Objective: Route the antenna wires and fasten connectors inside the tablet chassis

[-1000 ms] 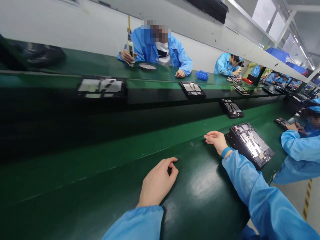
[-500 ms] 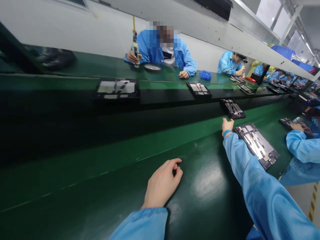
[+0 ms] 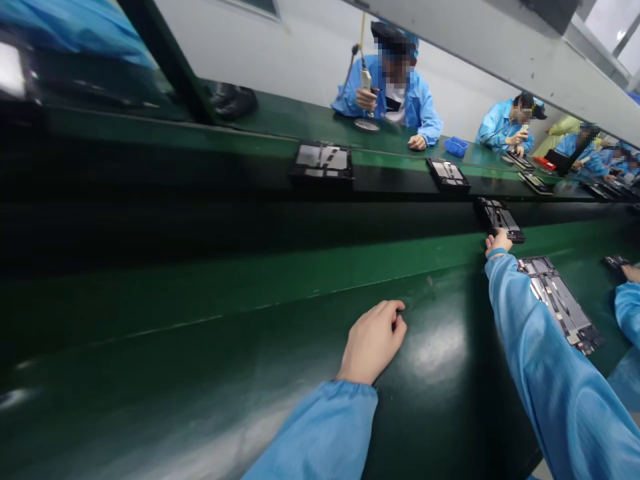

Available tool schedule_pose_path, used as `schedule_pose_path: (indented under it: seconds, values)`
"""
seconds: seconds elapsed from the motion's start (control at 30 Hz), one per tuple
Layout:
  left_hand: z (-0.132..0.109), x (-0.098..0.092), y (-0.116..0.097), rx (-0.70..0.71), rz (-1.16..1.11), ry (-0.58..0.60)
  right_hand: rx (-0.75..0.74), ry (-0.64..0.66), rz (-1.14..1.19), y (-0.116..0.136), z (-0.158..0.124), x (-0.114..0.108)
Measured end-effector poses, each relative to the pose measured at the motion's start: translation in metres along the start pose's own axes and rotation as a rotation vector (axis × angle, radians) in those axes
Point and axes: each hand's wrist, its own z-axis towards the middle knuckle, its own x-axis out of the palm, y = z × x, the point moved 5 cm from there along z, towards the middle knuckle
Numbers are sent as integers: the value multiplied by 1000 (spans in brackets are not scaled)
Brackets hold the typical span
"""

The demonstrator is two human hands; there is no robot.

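My right hand [image 3: 499, 241] stretches to the far side of the bench and grips the near edge of an opened tablet [image 3: 501, 218], a dark slab with grey battery panels and dark strips. Part of the fingers is hidden there. Close to my right forearm lies a larger opened tablet [image 3: 565, 300] with grey panels showing, partly covered by the sleeve. My left hand [image 3: 373, 340] rests on the green bench [image 3: 430, 373], holding nothing. Its fingers curl loosely, with a gap between thumb and forefinger.
Opened tablets, one [image 3: 324, 162] at left and another [image 3: 449, 174] at centre, sit on the dark strip beyond. A blue tray [image 3: 456, 147] stands across from me. A co-worker [image 3: 400, 93] holds a corded tool [image 3: 367, 80]. At right, another person's hand [image 3: 631, 273] touches a dark device.
The view has swung left, so things appear shifted right. My right hand has advanced from just short of the far tablet to its near edge. My left hand keeps its loose curl.
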Motion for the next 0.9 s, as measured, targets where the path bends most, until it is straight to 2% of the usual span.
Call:
schedule_pose_path:
  seconds: [0.13, 0.23, 0.37, 0.47, 0.6, 0.7, 0.8, 0.9]
  values:
    - [-2, -1, 0, 4, 14, 10, 67, -100, 20, 6, -4, -3]
    - [-3, -1, 1, 5, 39, 20, 102, -115, 40, 10, -10, -1]
    - [-4, -1, 1, 2, 51, 37, 143, -39, 59, 13, -25, 9]
    - [-4, -1, 0, 5, 45, 35, 203, 76, 58, 8, -50, 20]
    - [-4, -1, 1, -8, -18, 7, 328, 257, 64, -10, -111, 32]
    - [-3, -3, 6, -65, -177, -57, 450, 389, 59, -23, -172, 27]
    - [-2, -9, 17, -218, -424, -235, 556, 487, 55, -25, -232, 0]
    - [-2, -17, 28, -379, -610, -448, 673, 573, -4, -28, -288, -51]
